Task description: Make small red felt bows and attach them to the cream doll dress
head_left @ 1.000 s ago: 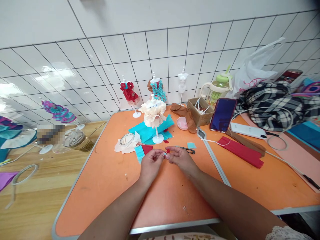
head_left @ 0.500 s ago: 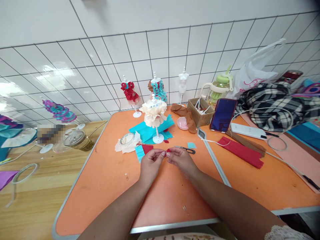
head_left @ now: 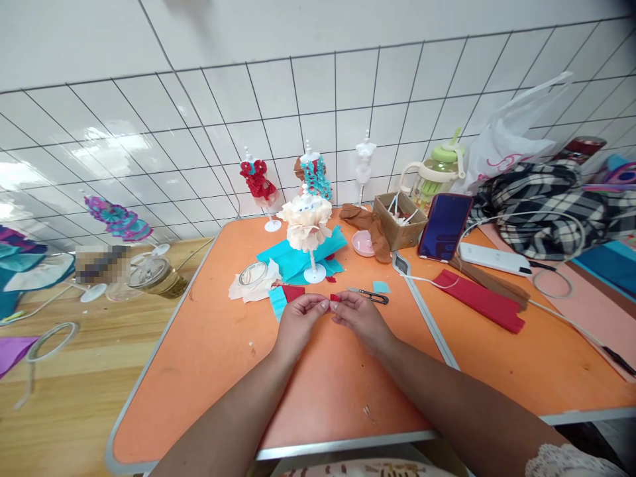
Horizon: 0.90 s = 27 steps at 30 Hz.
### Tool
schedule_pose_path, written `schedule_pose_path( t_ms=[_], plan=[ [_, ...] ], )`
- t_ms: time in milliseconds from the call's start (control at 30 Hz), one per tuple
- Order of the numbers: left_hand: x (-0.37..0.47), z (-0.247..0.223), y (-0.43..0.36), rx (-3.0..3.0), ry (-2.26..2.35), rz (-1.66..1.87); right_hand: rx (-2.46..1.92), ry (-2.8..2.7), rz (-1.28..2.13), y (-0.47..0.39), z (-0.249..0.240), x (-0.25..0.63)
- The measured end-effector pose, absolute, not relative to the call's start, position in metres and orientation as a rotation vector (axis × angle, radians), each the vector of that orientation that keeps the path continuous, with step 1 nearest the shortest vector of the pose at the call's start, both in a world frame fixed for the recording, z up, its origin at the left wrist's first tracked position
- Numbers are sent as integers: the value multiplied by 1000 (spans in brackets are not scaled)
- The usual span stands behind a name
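Note:
A small red paper piece [head_left: 334,299] is pinched between my two hands above the orange table [head_left: 213,391]. My left hand [head_left: 304,317] is closed at its left side, thumb against the fingers. From the right, my right hand [head_left: 358,318] grips it with thumb and fingertips. Just beyond stands a mini dress form in cream ruffles [head_left: 305,222], its white base by turquoise paper [head_left: 283,262]. Black thread snips [head_left: 373,296] lie beside my right hand. Left of my hands are a tape roll [head_left: 252,274] and a red paper scrap [head_left: 292,293].
Behind stand a red-dressed form [head_left: 257,180], a turquoise-trimmed form [head_left: 318,177] and a bare form [head_left: 364,162]. To the right are a cardboard box [head_left: 400,228], a phone [head_left: 444,228], red crepe paper [head_left: 479,301] and a white power bank [head_left: 494,259].
The red piece shows slightly more upright between my fingertips. Both hands have stayed in nearly the same place.

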<state>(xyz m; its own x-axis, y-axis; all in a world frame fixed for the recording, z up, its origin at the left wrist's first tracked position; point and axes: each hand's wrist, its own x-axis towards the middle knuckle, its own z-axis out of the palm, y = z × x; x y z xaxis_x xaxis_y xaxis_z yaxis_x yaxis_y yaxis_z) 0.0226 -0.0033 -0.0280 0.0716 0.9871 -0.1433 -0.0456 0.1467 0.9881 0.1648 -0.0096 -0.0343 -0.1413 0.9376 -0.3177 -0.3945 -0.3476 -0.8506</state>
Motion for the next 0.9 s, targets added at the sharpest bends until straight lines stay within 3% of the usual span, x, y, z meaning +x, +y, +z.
schedule_pose_path(
  t_ms=[567, 733, 900],
  plan=[
    [18, -13, -8, 889, 994, 1051, -1029, -1003, 1670, -4, -38, 178],
    [15, -16, -4, 1093, 1211, 1186, -1065, -941, 1731, -6, -30, 180],
    [19, -20, -5, 1233, 1311, 1091, -1048, -882, 1798, -10, -26, 177]
  ],
)
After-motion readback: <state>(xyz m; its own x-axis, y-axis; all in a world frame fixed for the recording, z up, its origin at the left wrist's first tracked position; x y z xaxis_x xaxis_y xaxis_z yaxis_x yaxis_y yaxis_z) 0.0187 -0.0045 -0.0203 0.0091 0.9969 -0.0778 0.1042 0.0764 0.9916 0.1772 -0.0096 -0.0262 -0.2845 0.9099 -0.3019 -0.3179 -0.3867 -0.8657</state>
